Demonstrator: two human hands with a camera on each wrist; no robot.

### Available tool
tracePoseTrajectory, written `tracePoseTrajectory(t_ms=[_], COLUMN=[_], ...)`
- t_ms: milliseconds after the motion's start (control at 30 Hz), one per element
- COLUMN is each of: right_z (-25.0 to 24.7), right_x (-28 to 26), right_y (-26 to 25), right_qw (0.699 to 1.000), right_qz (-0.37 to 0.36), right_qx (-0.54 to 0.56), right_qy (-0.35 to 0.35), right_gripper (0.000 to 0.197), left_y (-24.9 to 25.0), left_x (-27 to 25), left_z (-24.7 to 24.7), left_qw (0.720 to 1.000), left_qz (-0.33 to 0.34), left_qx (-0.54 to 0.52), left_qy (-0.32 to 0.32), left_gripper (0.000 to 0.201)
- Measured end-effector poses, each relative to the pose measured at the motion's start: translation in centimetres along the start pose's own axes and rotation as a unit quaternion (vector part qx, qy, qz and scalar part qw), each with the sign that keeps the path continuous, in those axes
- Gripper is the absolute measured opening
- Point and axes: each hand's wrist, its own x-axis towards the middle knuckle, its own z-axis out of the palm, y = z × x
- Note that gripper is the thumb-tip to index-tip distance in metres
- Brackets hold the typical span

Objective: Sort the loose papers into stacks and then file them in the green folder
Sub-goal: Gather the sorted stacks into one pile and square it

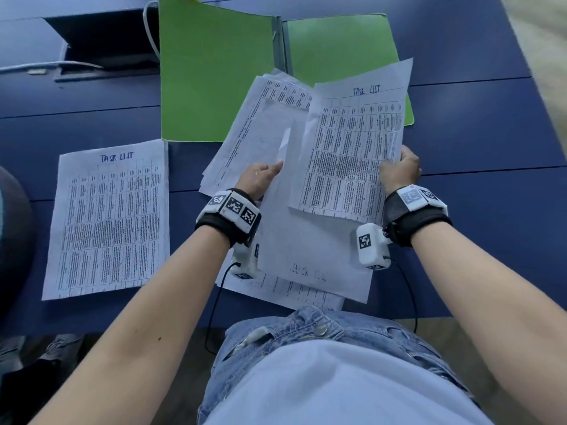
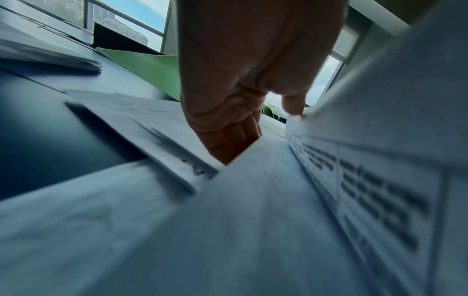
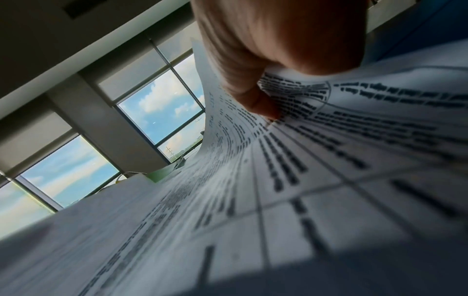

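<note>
The green folder (image 1: 214, 72) lies open at the back of the blue table (image 1: 475, 240). A neat stack of "Task List" sheets (image 1: 107, 219) sits at the left. A loose pile of papers (image 1: 251, 133) lies in the middle. My right hand (image 1: 399, 170) pinches the right edge of a printed Task List sheet (image 1: 352, 142) and holds it lifted above the pile; its thumb (image 3: 263, 108) presses on the print. My left hand (image 1: 260, 179) holds a face-down sheet (image 1: 306, 240), with its fingers (image 2: 228, 140) tucked under the edge and the thumb on top.
A dark open box (image 1: 101, 41) and a white cable (image 1: 46, 67) sit at the back left. A dark rounded object (image 1: 12, 225) is at the left edge. The table's near edge runs just in front of my waist.
</note>
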Motion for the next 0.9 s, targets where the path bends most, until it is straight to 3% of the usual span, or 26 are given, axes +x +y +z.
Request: tracePoseTrajectory(t_ms=[33, 100, 200, 233, 300, 367, 433, 500, 567, 667, 700, 767, 833, 900], right_z=[-0.2, -0.2, -0.2, -0.3, -0.4, -0.4, -0.4, -0.4, -0.2, 0.8, 1.2, 1.8, 1.9, 1.8], right_x=[-0.1, -0.2, -0.3, -0.3, -0.4, -0.6, -0.8, -1.2, -1.7, -2.5, -2.9, -3.4, -3.8, -3.8], right_y=[0.1, 0.1, 0.3, 0.2, 0.1, 0.0, -0.1, -0.2, -0.6, -0.9, -1.1, -1.1, -1.0, -1.1], right_qw=[1.000, 1.000, 0.999, 0.999, 0.999, 0.999, 0.998, 0.996, 0.993, 0.993, 0.993, 0.991, 0.989, 0.991], right_qz=[0.000, 0.001, -0.006, -0.010, -0.017, -0.019, -0.021, -0.024, -0.021, -0.012, -0.014, -0.032, -0.046, -0.069], right_qx=[0.002, -0.004, -0.002, -0.003, -0.007, -0.018, -0.041, -0.068, -0.076, -0.041, -0.022, -0.004, 0.001, 0.002], right_qy=[-0.009, -0.031, -0.046, -0.042, -0.036, -0.037, -0.044, -0.061, -0.084, -0.107, -0.115, -0.130, -0.138, -0.117], right_gripper=[0.032, 0.032, 0.032, 0.031, 0.031, 0.031, 0.026, 0.021, 0.022, 0.043, 0.047, 0.055, 0.064, 0.071], left_y=[-0.2, -0.4, -1.7, -1.4, -0.4, 0.3, 1.5, 2.9, 4.4, 7.1, 7.9, 9.0, 8.7, 7.2], left_x=[0.1, -0.1, 0.8, 0.2, -1.3, -2.1, -2.5, -2.5, -2.7, -4.0, -4.5, -5.4, -5.7, -5.0], left_z=[0.0, 0.0, 0.3, 0.3, -0.2, -1.4, -3.8, -7.1, -10.2, -12.7, -12.7, -11.7, -10.0, -8.3], left_qw=[1.000, 0.999, 0.989, 0.989, 0.997, 0.999, 0.981, 0.959, 0.923, 0.845, 0.827, 0.821, 0.850, 0.882], left_qz=[-0.002, -0.014, -0.068, -0.063, -0.029, 0.006, 0.034, 0.059, 0.104, 0.235, 0.287, 0.384, 0.422, 0.407], left_qx=[-0.015, -0.036, -0.115, -0.116, -0.059, 0.037, 0.120, 0.137, 0.139, 0.108, 0.098, 0.077, 0.088, 0.118], left_qy=[0.003, -0.012, -0.071, -0.072, -0.048, 0.027, 0.147, 0.242, 0.344, 0.468, 0.473, 0.415, 0.302, 0.208], left_gripper=[0.042, 0.045, 0.085, 0.076, 0.031, 0.026, 0.028, 0.037, 0.037, 0.029, 0.025, 0.025, 0.028, 0.032])
